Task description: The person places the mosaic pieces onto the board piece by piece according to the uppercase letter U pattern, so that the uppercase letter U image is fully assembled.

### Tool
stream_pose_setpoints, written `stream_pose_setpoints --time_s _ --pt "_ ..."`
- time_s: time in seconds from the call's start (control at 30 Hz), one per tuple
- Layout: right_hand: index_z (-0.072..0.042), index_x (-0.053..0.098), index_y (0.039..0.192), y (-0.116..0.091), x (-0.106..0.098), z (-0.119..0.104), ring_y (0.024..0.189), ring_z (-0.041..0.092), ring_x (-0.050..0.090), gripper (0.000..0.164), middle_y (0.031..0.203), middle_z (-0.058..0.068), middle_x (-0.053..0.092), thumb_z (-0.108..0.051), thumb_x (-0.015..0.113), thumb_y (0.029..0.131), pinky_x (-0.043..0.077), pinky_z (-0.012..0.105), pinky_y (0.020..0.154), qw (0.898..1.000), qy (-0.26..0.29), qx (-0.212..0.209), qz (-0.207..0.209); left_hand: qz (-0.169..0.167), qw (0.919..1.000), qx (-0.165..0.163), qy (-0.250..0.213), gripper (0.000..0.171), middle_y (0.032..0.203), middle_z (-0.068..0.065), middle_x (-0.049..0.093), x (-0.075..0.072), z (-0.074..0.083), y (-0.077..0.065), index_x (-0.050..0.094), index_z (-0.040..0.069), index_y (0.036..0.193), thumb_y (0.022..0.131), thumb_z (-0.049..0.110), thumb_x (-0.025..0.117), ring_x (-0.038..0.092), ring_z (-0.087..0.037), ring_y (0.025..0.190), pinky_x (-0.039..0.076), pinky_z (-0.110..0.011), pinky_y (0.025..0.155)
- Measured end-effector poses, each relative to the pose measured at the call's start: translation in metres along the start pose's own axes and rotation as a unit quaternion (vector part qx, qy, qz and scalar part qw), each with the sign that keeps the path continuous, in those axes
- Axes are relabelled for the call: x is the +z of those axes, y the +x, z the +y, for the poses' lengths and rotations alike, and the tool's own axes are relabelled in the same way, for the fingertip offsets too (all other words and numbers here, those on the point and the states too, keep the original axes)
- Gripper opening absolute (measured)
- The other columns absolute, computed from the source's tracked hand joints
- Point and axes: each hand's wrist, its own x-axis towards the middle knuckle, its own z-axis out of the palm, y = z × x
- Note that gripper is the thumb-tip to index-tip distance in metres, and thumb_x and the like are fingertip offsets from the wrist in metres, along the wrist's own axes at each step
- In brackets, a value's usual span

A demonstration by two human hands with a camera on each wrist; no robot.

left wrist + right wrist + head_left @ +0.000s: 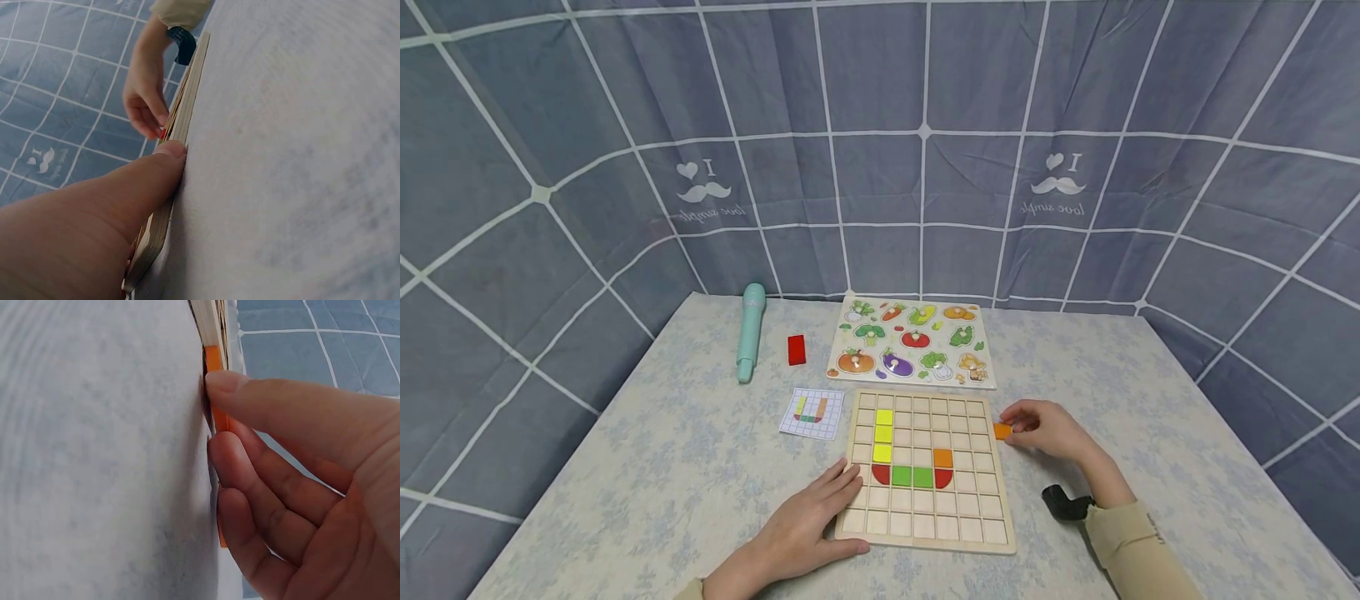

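Observation:
A wooden grid board (925, 527) lies on the table, holding yellow (883, 434), green (912, 476), orange (943, 458) and red tiles. My left hand (808, 525) rests on the board's left side with fingers extended; its thumb (150, 178) touches the board's edge in the left wrist view. Beside the right edge, my right hand (1048, 429) pinches an orange tile (1002, 431) between thumb and fingers. In the right wrist view that orange tile (213, 359) is partly covered by the thumb, and more orange (222, 534) shows below the fingertips.
Left of the board lies a pattern card (812, 414) with a similar coloured shape. A red block (796, 350) and a teal microphone-shaped object (750, 333) lie farther back. Behind the board is a vegetable peg puzzle (912, 342). A checked curtain (880, 183) surrounds the table.

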Motion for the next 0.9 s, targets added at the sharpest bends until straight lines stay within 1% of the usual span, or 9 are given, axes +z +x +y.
stream_pose_setpoints --time_s 0.2,0.3,0.5,0.67,0.9 --pt "-0.004 0.067 0.101 0.001 -0.003 -0.001 0.073 0.016 0.055 0.026 0.081 0.000 0.061 -0.012 0.076 0.078 0.046 0.031 0.061 1.000 -0.010 0.005 0.002 0.002 1.0000 0.000 0.001 0.082 0.148 -0.008 0.035 0.000 0.000 0.000 0.045 0.002 0.139 0.085 0.063 0.052 0.024 -0.026 0.139 0.035 -0.044 0.103" --pt "-0.004 0.067 0.102 0.002 -0.003 -0.005 0.074 0.016 0.056 0.027 0.082 0.000 0.061 -0.013 0.076 0.078 0.047 0.031 0.063 1.000 -0.017 0.000 0.004 0.003 1.0000 0.001 0.002 0.082 0.148 -0.008 0.035 -0.001 0.000 0.000 0.045 0.002 0.139 0.085 0.063 0.052 0.024 -0.026 0.139 0.035 -0.044 0.103" --pt "-0.006 0.068 0.101 0.004 -0.002 -0.014 0.077 0.015 0.059 0.025 0.088 0.000 0.064 -0.015 0.076 0.079 0.049 0.030 0.068 0.999 -0.021 -0.024 0.002 0.001 1.0000 0.002 0.000 0.082 0.148 -0.008 0.035 -0.001 0.001 0.000 0.044 0.001 0.139 0.086 0.063 0.052 0.024 -0.026 0.139 0.035 -0.044 0.103" --pt "-0.008 0.067 0.101 0.009 0.002 -0.022 0.079 0.014 0.059 0.024 0.090 -0.001 0.065 -0.017 0.075 0.080 0.049 0.029 0.069 0.999 -0.012 -0.039 -0.014 -0.001 1.0000 0.000 -0.004 0.081 0.148 -0.008 0.035 -0.002 0.000 0.000 0.045 0.002 0.139 0.086 0.063 0.052 0.024 -0.026 0.139 0.035 -0.045 0.103" --pt "-0.011 0.068 0.101 0.019 0.011 -0.035 0.078 0.013 0.058 0.024 0.090 -0.002 0.064 -0.019 0.075 0.081 0.049 0.029 0.070 0.996 -0.020 -0.066 -0.048 0.002 1.0000 0.002 -0.003 0.082 0.148 -0.007 0.035 -0.001 0.000 0.000 0.045 0.002 0.139 0.086 0.063 0.052 0.024 -0.026 0.139 0.035 -0.044 0.103"
